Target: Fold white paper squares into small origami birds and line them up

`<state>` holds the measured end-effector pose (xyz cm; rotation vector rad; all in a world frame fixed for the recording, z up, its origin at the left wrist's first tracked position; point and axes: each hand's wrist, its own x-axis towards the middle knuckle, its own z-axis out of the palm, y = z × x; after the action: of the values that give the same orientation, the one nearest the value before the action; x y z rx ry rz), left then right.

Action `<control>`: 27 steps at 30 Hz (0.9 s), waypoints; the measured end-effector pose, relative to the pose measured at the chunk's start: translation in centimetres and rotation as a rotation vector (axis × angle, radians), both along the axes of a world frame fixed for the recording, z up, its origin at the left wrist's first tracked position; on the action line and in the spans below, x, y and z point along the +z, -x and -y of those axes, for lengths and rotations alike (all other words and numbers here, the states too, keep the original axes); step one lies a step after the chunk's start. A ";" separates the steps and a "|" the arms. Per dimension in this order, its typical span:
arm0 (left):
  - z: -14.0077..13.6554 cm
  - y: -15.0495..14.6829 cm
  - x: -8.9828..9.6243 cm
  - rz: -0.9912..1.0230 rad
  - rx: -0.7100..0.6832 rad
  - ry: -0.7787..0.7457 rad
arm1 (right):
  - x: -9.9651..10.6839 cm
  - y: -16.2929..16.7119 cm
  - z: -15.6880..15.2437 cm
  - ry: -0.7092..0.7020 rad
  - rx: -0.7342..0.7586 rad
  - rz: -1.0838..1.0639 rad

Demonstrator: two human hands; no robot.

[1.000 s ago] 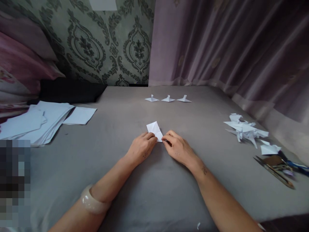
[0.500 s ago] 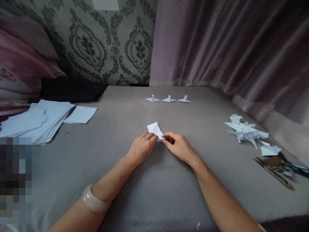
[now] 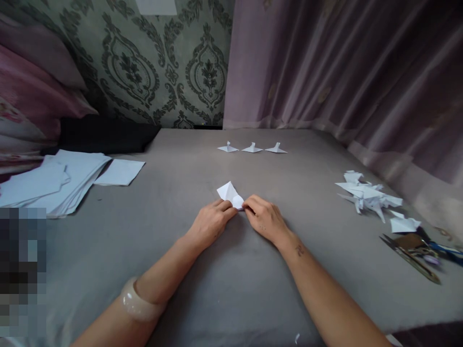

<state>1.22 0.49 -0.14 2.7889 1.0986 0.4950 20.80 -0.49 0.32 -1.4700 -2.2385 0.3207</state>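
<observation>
A small white folded sheet of paper (image 3: 227,191) lies on the grey cloth between my hands, with creases fanning from its upper corner. My left hand (image 3: 212,220) pinches its lower left edge, fingers together. At the lower right corner, my right hand (image 3: 263,213) grips the paper between thumb and forefinger, and a flap there bulges up in a curve. My fingers hide the paper's near edge.
Farther back stand three folded paper birds (image 3: 252,148) in a row. Stacked white sheets (image 3: 77,178) lie at left beside a black cloth (image 3: 104,135). To the right are a heap of folded paper figures (image 3: 369,193) and scissors (image 3: 412,260).
My right hand has turned inward, its fingers closing more on the paper's corner. The right flap now curves up, and the paper has shifted slightly left.
</observation>
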 end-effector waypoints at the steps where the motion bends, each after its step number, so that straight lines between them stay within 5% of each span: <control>1: 0.0 0.0 -0.1 0.011 -0.010 0.001 | -0.1 0.0 0.0 0.008 -0.006 -0.027; 12: -0.1 0.2 -0.4 0.014 -0.008 0.006 | -1.0 -0.9 -0.6 0.264 -0.044 -0.444; 27: -0.1 0.2 -0.3 0.026 -0.021 0.019 | -0.8 -0.4 -1.0 0.207 -0.090 -0.428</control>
<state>1.04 0.59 -0.41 2.7665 1.0621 0.5143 21.18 0.49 -0.46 -1.4343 -1.8353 0.7780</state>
